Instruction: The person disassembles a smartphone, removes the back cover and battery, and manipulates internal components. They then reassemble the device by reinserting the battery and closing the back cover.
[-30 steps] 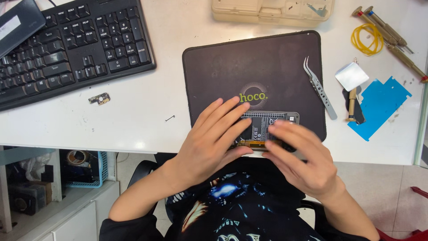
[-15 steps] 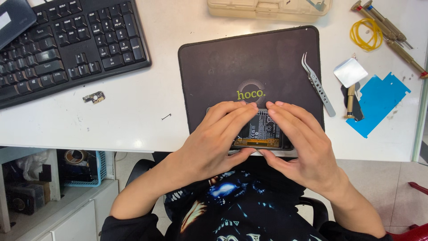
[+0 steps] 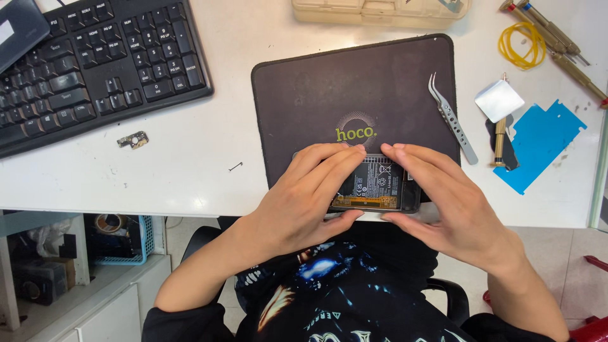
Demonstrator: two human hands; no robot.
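An opened phone (image 3: 378, 187) with its black battery and gold-coloured board showing lies at the near edge of a dark work mat (image 3: 354, 95). My left hand (image 3: 304, 202) grips the phone's left side, fingers laid over the top and thumb under the near edge. My right hand (image 3: 443, 202) grips the right side the same way. The fingertips of both hands almost meet above the battery. Much of the phone is hidden under my fingers.
Metal tweezers (image 3: 451, 117) lie on the mat's right edge. To the right are a blue adhesive sheet (image 3: 538, 145), a small screwdriver (image 3: 500, 139), a white square piece (image 3: 499, 100), a yellow loop (image 3: 521, 44) and more screwdrivers (image 3: 557, 41). A black keyboard (image 3: 88, 69), a small part (image 3: 133, 140) and a clear box (image 3: 380, 9) are also on the white desk (image 3: 190, 171).
My right hand has come up over the phone's right side, and both hands have closed around it. The phone sits a little nearer the mat's near edge under my fingers.
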